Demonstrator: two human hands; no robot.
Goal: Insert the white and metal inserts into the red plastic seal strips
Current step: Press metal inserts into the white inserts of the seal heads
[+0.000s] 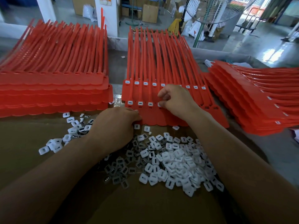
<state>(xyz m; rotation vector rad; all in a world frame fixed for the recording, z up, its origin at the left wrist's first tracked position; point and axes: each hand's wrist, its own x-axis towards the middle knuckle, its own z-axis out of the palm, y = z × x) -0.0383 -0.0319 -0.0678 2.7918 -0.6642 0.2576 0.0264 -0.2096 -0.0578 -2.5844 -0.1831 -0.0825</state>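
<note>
Brown cardboard [145, 207] fills the bottom of the frame. A loose heap of inserts [174, 167] lies on it at lower centre, white ones mixed with grey metal ones, and a thinner scatter trails off to the left.

Just above the heap, the left hand [116, 126] is seen from the back. Its fingers bend down onto the near left edge of the strips [161, 62]. The thumb is hidden, so I cannot tell whether it grips the edge or only presses it.

The right hand [176, 101] sits at centre frame over the strips, fingers curled. Thumb and forefinger pinch a white insert [159, 104] at the fourth slot of the near row. Three slots to its left already carry white inserts, and the far row above shows white inserts along its whole width.

The red strips run from centre frame up toward the top, their tails fanned. A left stack [53, 88] of red strips with empty slots fills the left side. A right stack [252, 97] lies at the right edge, angled.

At the top of the frame stand a fan [215, 10] and boxes [149, 12], blurred.
</note>
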